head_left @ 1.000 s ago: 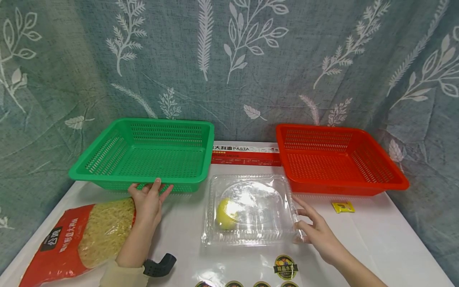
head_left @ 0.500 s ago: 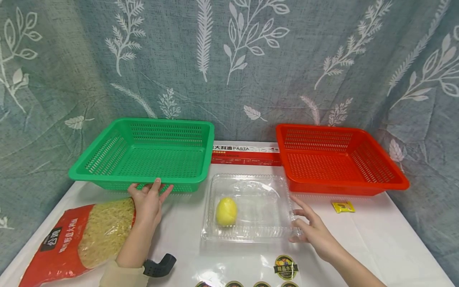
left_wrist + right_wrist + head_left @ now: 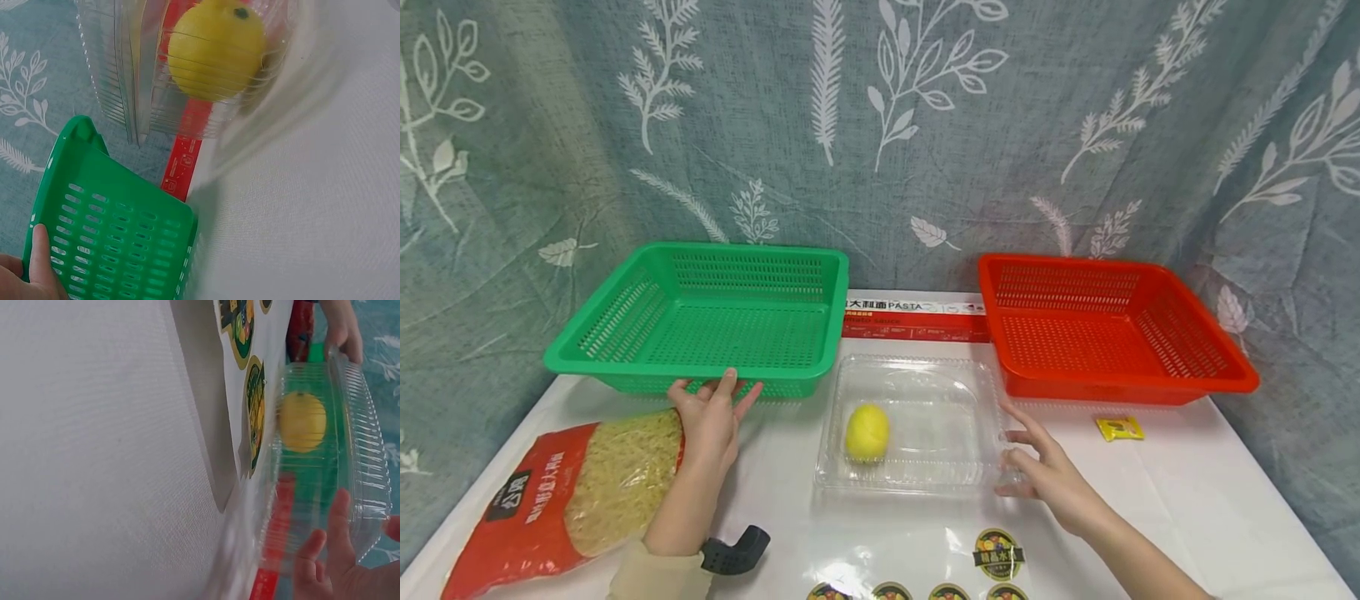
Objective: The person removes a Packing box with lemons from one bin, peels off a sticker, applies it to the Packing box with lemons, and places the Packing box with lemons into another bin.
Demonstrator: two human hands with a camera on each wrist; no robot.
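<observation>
My left hand (image 3: 711,421) grips the front rim of the green basket (image 3: 730,368), with a finger along its slotted wall in the left wrist view. My right hand (image 3: 1048,475) holds the right edge of a clear plastic clamshell box (image 3: 936,433). In the right wrist view its fingers (image 3: 340,519) lie against the box's side. The lid lies over the base; I cannot tell whether it is snapped down. A yellow lemon (image 3: 867,433) sits inside, towards the left end of the box.
A red basket (image 3: 1131,390) stands at the back right, with a small yellow packet (image 3: 1120,428) before it. A bag of pasta (image 3: 621,475) lies at the left. A red pasta box (image 3: 917,327) sits behind; a sheet of round stickers (image 3: 998,554) lies in front.
The clear box and my right hand have shifted slightly left and back. Glare has gone from the lid, so the lemon shows more clearly. My left hand keeps its place on the green basket.
</observation>
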